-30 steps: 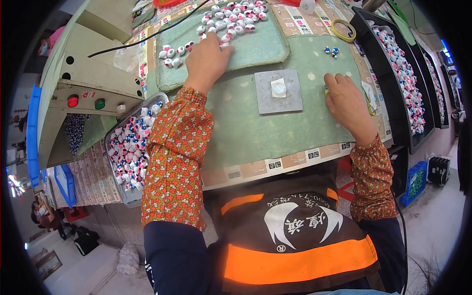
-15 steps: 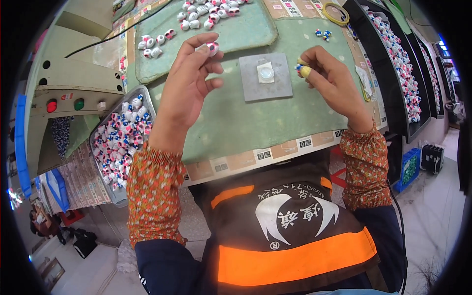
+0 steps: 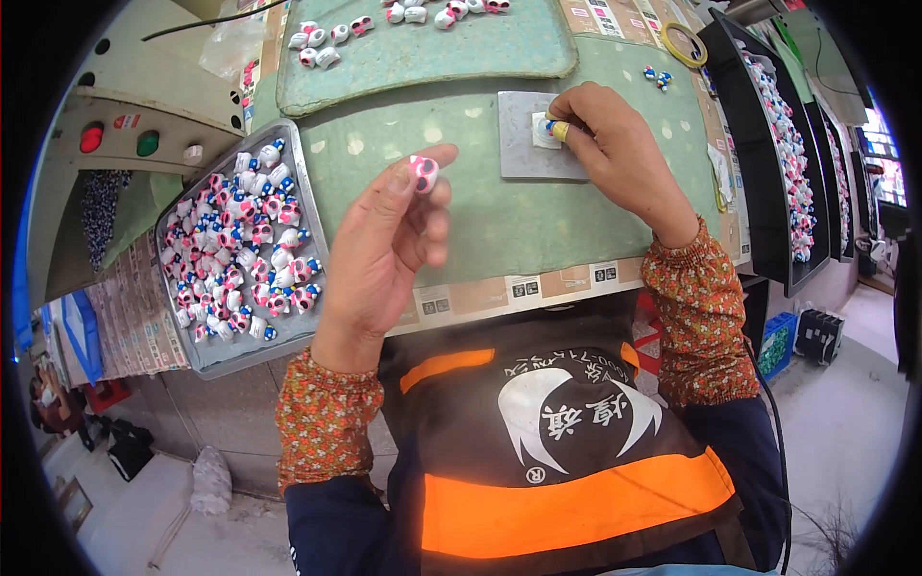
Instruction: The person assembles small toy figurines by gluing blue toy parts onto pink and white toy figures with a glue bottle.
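Observation:
Between the thumb and forefinger of my left hand [image 3: 392,226] is a small white-and-pink figurine head [image 3: 424,174], raised above the green mat. My right hand [image 3: 615,149], with yellow covers on its fingertips, pinches a tiny blue figurine body [image 3: 553,127]. It is at a small white pad [image 3: 544,140] on a grey square plate [image 3: 516,144]; whether the body touches the pad I cannot tell. My right fingers hide part of pad and plate. Two more small blue pieces [image 3: 658,77] lie on the mat beyond my right hand.
A metal tray [image 3: 320,206] heaped with joined figurines stands at the left. Loose white-and-pink heads [image 3: 327,58] lie on the green board [image 3: 432,62] at the back. Yellow tape [image 3: 684,44] and a black bin [image 3: 768,173] of figurine pieces are at the right. A control box with buttons [image 3: 147,143] is far left.
My left hand has come down and nearer with the head, whose pink front now shows. My right hand has moved left with the blue body, onto the white pad's place.

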